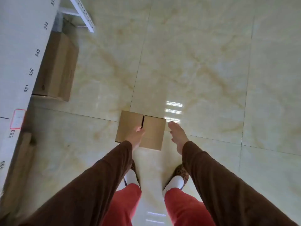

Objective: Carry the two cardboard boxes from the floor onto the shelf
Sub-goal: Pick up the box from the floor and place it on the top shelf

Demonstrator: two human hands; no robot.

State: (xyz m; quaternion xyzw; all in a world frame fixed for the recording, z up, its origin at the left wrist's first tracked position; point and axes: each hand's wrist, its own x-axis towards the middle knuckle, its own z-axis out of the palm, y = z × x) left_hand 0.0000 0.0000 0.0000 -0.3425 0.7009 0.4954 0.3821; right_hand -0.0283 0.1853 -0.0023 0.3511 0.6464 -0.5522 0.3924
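Two small brown cardboard boxes sit side by side on the tiled floor just ahead of my feet, the left box (126,123) and the right box (154,133) touching along a dark gap. My left hand (136,136) reaches down over them, its fingertips at that gap; no firm grip shows. My right hand (177,136) is flat with straight fingers, just right of the right box and apart from it. The white shelf (14,54), its edge marked with numbers, runs along the left.
A larger cardboard box (60,67) stands under the shelf at the left, and another box (19,160) lies lower left. A white shelf bracket (83,13) sticks out at the top. Glossy beige tiles (203,62) spread to the right. My feet (176,178) stand behind the boxes.
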